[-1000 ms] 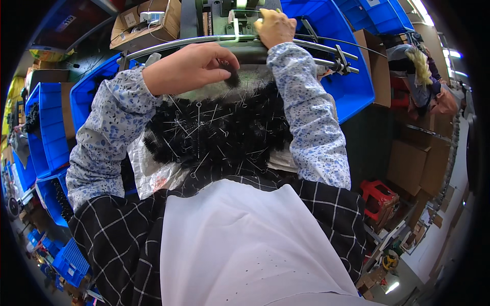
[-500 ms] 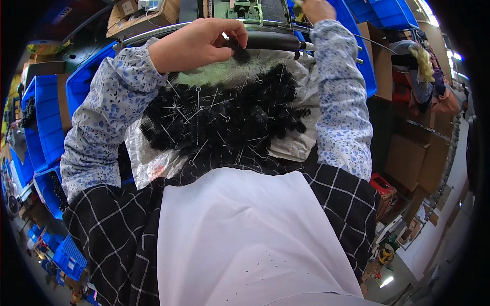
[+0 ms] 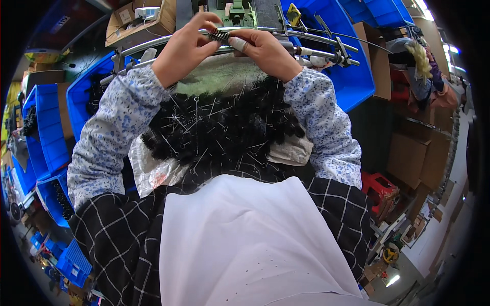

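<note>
My left hand and my right hand meet at the top middle, each pinching an end of a small black bristle brush. They hold it against curved metal rods in front of a green machine. Below the hands a big heap of black bristle brushes with wire stems lies on a white sheet in my lap. My sleeves are blue-flowered, and a white apron covers my front.
Blue plastic bins stand at the left and upper right. A cardboard box sits at the upper left. Brown cartons and a red crate stand on the right by the floor.
My right hand has come down from the far rods to meet the left one. Both now pinch one small brush, which the left hand alone held before.
</note>
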